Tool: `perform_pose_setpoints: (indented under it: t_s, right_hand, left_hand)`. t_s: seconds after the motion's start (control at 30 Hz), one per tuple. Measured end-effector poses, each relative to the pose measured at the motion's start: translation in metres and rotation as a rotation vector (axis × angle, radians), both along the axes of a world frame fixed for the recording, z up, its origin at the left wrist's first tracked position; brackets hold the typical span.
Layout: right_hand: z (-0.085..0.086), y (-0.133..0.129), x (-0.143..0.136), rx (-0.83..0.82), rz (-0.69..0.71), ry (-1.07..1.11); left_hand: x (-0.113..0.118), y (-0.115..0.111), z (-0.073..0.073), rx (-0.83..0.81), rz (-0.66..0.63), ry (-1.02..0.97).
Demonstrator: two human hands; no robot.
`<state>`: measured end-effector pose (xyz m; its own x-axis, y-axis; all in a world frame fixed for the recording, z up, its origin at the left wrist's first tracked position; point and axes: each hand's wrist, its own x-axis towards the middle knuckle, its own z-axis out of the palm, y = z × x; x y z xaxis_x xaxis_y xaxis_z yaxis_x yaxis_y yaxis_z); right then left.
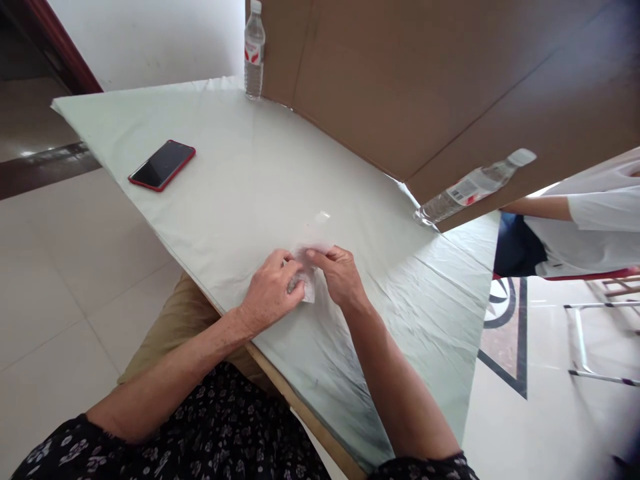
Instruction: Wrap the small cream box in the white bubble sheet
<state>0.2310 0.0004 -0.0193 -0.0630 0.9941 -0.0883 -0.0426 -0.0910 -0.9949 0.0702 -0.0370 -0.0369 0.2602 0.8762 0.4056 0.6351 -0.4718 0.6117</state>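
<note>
Nearest, above the desk [235,167], a thin translucent packet [309,291] sits partly hidden by fingers, the left hand [273,290] curling its grip on one side, the right hand [343,275] pinching the other. Beyond the packet to the left lies a red-cased phone [163,165]; beyond it to the right, one bottle [470,190] stands by the cardboard panel [400,87], which blocks the view behind; farthest from it, another bottle [254,57].

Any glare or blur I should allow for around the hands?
Head view: a small bright patch beyond the hands, glare or film, can't tell; the whitish translucent piece between left hand and right hand blends into the pale tablecloth; bluish haze on the cardboard, upper right; metal frame at far right looks soft.
</note>
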Motion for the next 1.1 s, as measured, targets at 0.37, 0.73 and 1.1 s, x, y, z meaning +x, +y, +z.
perform_pose_setpoints:
  t_s: [0.37,0.73,1.1]
  right_hand:
    - [-0.019,-0.061,0.014,0.481,0.097,-0.489]
    - [-0.035,-0.053,0.025,0.708,0.163,-0.646]
    - [-0.013,-0.037,0.007,0.050,0.077,-0.320]
  left_hand:
    - [-0.007,0.000,-0.004,-0.070,-0.009,-0.066]
    - [-0.049,0.012,-0.005,-0.147,-0.444,-0.061]
    - [-0.024,0.030,0.009,-0.584,-0.293,-0.392]
